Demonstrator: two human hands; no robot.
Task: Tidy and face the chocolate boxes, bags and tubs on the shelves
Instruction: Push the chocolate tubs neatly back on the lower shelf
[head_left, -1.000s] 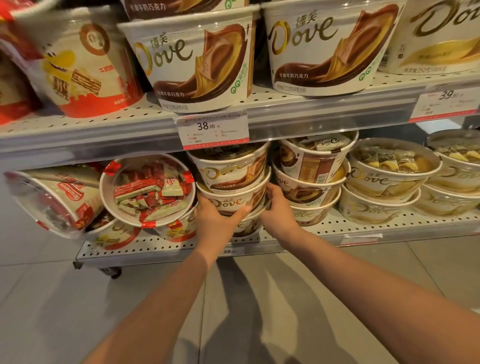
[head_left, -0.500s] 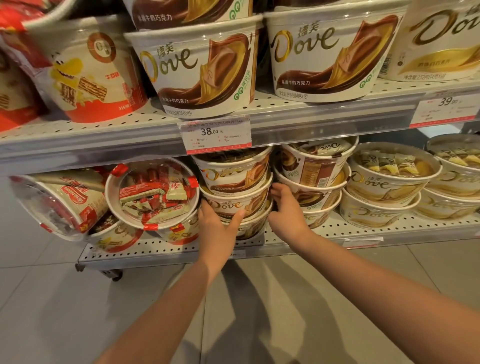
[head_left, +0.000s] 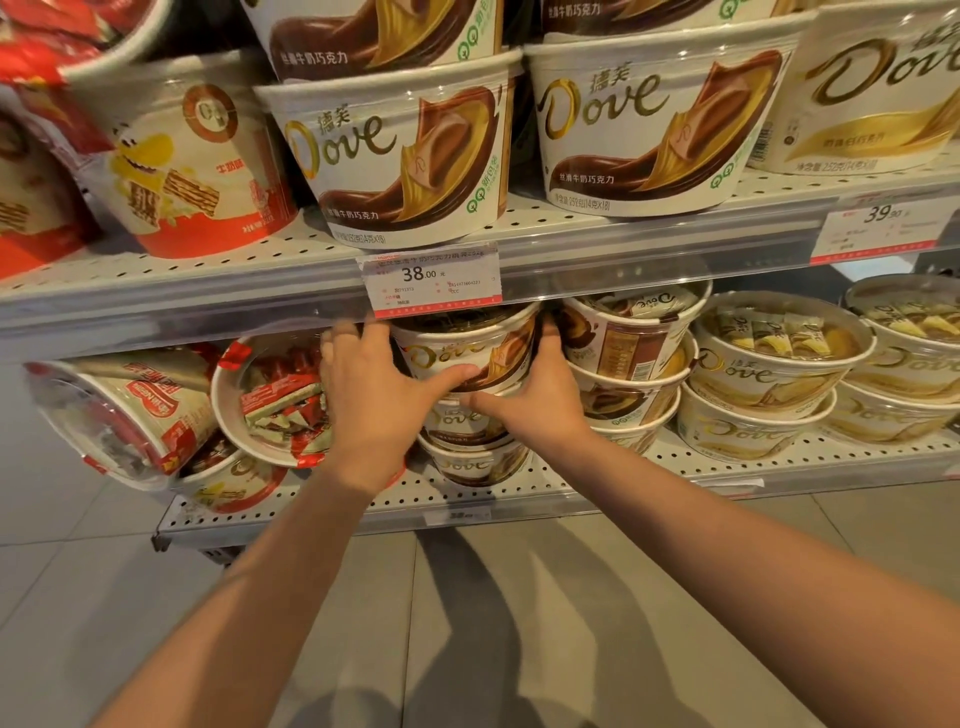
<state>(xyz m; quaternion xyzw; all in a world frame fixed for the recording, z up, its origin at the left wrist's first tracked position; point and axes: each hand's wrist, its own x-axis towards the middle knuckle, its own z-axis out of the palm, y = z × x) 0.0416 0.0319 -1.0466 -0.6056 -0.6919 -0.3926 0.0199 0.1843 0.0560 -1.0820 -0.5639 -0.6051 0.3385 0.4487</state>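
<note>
1. Head view, the grips: both hands clasp the top Dove tub (head_left: 467, 353) of a three-high stack at the centre of the frame. The left hand (head_left: 374, 400) wraps its left side, fingers curled round behind the rim and thumb laid across the front wall. The right hand (head_left: 540, 395) cups its right side, fingers hidden behind the tub, thumb pointing left along its lower edge. The two thumbs nearly meet at the front.

2. Head view, the held tub: it sits on the lower shelf (head_left: 727, 467), just under the 38.00 price tag (head_left: 431, 280). Its axis leans a little from upright, the clear lid tipped toward the camera, and the Dove logo faces forward.

3. Head view, the stack below: a middle tub (head_left: 462, 423) and a bottom tub (head_left: 478, 462) sit under it, both logos facing forward.

4. Head view, neighbours: to the left, a red-and-white tub (head_left: 270, 400) lies on its side with its lid facing out. To the right stand a stack with a brown tub (head_left: 623, 343) on top and pale gold tubs (head_left: 769, 364).

5. Head view, upper shelf (head_left: 649, 244): large Dove tubs (head_left: 405, 161) stand upright, logos outward.
</note>
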